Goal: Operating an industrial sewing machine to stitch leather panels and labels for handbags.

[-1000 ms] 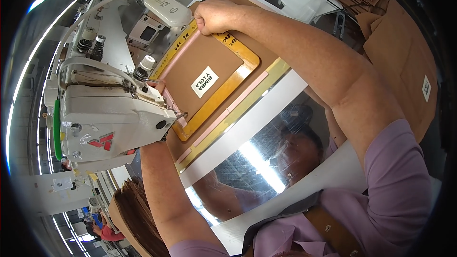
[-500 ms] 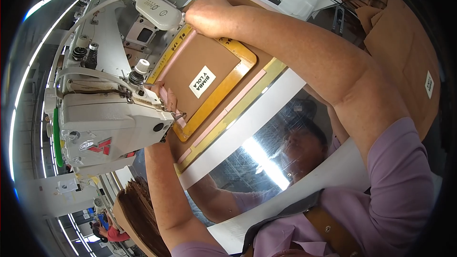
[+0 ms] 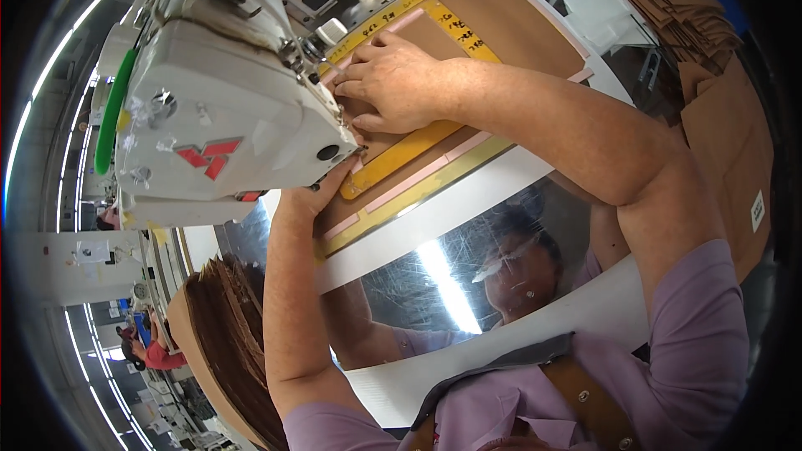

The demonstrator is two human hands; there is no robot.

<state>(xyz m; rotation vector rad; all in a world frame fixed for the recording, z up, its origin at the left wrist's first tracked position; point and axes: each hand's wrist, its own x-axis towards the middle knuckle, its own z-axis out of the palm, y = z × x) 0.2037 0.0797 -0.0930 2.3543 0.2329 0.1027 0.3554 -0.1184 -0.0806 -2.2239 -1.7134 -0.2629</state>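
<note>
nearest, a polished metal plate (image 3: 393, 292) lies before the person. beyond it, the left hand (image 3: 319, 192) is at the near corner of a yellow template frame (image 3: 401, 159), partly hidden by the sewing machine head (image 3: 242, 117); i cannot tell whether it grips anything. the frame lies on a brown panel (image 3: 514, 21), beside and partly behind the machine head. the right hand (image 3: 393, 88) rests palm down inside the frame, fingers spread, grasping nothing. light, even pressure should keep the layers flat; fingertips are best kept clear of the machine head's tip.
</note>
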